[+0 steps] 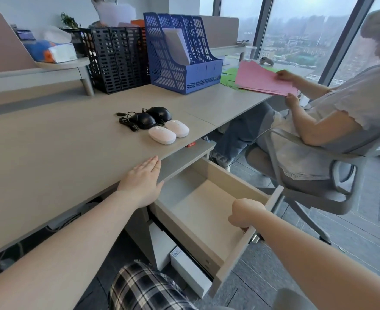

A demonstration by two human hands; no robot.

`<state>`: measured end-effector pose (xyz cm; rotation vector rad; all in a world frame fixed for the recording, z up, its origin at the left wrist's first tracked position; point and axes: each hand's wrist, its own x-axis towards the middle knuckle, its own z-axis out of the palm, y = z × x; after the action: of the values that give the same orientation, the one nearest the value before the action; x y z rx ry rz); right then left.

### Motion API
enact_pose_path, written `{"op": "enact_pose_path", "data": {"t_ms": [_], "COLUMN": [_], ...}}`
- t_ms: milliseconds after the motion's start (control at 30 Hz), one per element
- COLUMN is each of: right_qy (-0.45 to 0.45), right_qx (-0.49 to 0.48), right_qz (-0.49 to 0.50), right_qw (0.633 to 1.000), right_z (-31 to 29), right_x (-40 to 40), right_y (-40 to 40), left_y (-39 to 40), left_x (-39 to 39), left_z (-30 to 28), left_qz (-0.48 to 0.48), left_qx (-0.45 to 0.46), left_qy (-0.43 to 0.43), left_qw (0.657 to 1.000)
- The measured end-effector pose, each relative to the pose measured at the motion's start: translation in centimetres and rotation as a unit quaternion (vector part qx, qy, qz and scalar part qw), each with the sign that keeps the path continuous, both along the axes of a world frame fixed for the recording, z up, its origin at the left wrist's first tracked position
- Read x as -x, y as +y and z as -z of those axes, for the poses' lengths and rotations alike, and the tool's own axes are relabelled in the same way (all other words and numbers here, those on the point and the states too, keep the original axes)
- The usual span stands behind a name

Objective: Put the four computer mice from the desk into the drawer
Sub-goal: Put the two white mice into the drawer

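Observation:
Two white mice point(162, 135) point(177, 128) and two black corded mice point(143, 120) point(158, 113) lie grouped on the beige desk point(61, 142), near its front edge. The drawer point(207, 211) under the desk stands pulled out, with nothing inside. My left hand point(143, 179) rests flat on the desk's front edge, fingers together, holding nothing. My right hand point(245, 214) grips the drawer's front panel from above, fingers curled over its rim.
Black point(117, 59) and blue point(180, 54) file racks stand at the desk's back. To the right a person sits in a grey chair point(318, 175) holding pink paper point(263, 79). White boxes point(184, 265) lie on the floor below the drawer.

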<state>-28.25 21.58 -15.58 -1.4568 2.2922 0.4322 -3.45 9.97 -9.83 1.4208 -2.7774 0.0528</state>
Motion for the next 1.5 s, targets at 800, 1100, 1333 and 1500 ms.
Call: {"op": "enact_pose_path", "data": {"t_ms": [800, 1100, 1333, 1500], "right_qy": [-0.084, -0.158, -0.194, -0.18], "right_qx": [0.417, 0.43, 0.319, 0.297], "right_qz": [0.021, -0.004, 0.017, 0.012], "right_qw": [0.905, 0.889, 0.927, 0.938], "right_z": [-6.5, -7.6, -9.3, -10.2], "right_x": [-3.9, -4.4, -4.2, -3.8], "right_y": [-13.3, -19.6, -23.5, -23.0], "left_y": [-6.1, -10.9, -12.8, -12.1], "left_x": [3.1, 5.8, 6.6, 6.6], "left_z": [-0.9, -0.7, -1.0, -1.2], "left_qz": [-0.11, -0.14, -0.15, -0.168], "left_qx": [-0.011, -0.106, -0.13, -0.117], "left_qy": [0.222, 0.339, 0.347, 0.352], "left_qw": [0.969, 0.924, 0.916, 0.913]}}
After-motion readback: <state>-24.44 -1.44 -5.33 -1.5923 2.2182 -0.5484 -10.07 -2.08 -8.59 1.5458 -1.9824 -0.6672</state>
